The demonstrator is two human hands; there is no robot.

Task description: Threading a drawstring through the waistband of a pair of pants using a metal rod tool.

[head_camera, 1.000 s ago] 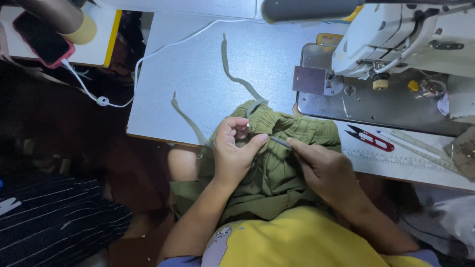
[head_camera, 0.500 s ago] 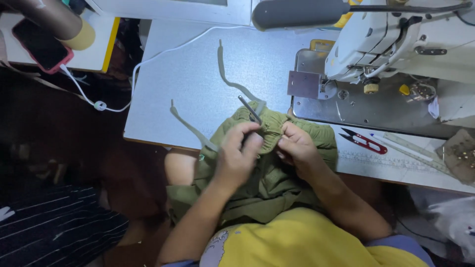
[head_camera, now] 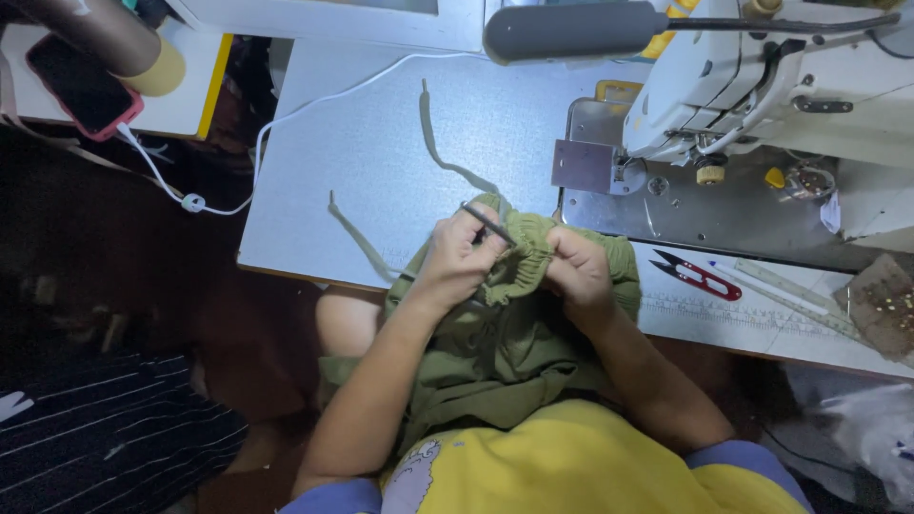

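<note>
An olive green garment with a gathered waistband lies at the near edge of a grey sewing table and hangs into my lap. My left hand pinches the waistband and a thin dark metal tool that pokes out of the fabric. My right hand grips the bunched waistband just to the right. Two olive drawstring ends trail away across the table.
A white sewing machine stands at the back right on its metal plate. Red-handled thread snips and rulers lie right of my hands. A phone with a white cable rests at the far left.
Both hands have closed in on the waistband at the table edge. The dark tool now sticks out above my left hand's fingers, pushed further along the gathered fabric.
</note>
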